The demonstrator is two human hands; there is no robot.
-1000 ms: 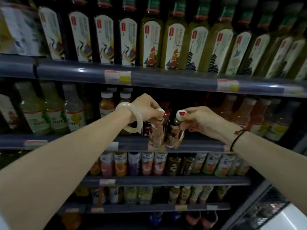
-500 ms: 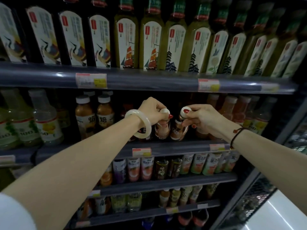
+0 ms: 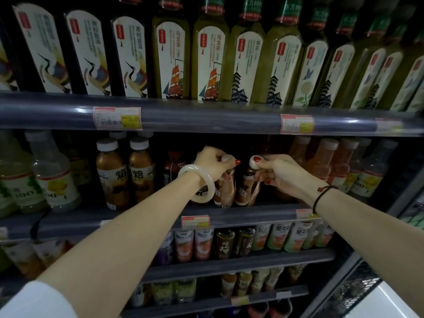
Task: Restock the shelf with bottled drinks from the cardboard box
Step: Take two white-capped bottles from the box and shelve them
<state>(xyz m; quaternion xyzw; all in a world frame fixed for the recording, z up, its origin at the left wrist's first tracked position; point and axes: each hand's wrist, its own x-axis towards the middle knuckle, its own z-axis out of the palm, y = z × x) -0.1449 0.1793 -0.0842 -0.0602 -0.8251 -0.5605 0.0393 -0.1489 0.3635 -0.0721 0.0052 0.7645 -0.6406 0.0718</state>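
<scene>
Head view, facing a stocked drinks rack.

Left hand (image 3: 212,165): reaches into the second shelf (image 3: 252,214) from the top. Its fingers (image 3: 230,162) are curled together over the white cap and neck of the left bottle (image 3: 224,189), and a red-nailed tip lies on the cap. A white bangle (image 3: 198,183) sits on this wrist.

Right hand (image 3: 283,173): grips the right bottle (image 3: 249,190) at the neck. The thumb is pressed on top of the white cap and the other fingers (image 3: 267,177) are curled round below it. A thin dark cord bracelet (image 3: 321,196) is on this wrist.

The two bottles are small, with brownish drink and copper-toned wrap. They stand roughly upright and just beside each other in the middle of that shelf, near its front edge. Their bases are down at shelf level, but contact with the board is not clear.

Neighbours on the same shelf:
- To the left, two brown bottles (image 3: 112,173) with white caps, then pale juice bottles (image 3: 55,173).
- To the right, orange-pink bottles (image 3: 321,161).
- A dark bottle (image 3: 172,168) stands behind the left wrist.

The shelf above holds a row of tall tea bottles (image 3: 172,60) with long illustrated labels, and a price tag (image 3: 117,118) is on its rail (image 3: 206,119). The shelves below hold smaller bottles (image 3: 203,243), packed close.
</scene>
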